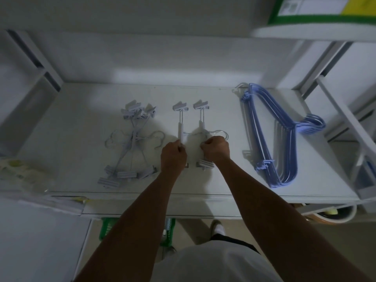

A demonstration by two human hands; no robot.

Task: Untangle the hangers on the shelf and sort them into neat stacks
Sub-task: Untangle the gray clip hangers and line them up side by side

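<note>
On the white shelf (81, 151) a tangled heap of white clip hangers (130, 145) lies at the left. In the middle, two white clip hangers lie side by side: my left hand (173, 154) grips the bar of the left clip hanger (180, 127), and my right hand (216, 148) is closed on the right clip hanger (201, 119) near its metal hook. At the right sits a neat stack of blue hangers (272, 135), hooks pointing right.
White shelf uprights (333, 110) rise at both sides. A higher shelf with a green and yellow box (325, 11) overhangs the upper right. A green basket (107, 228) stands on the floor below, and a yellowish bundle (18, 167) lies at the far left.
</note>
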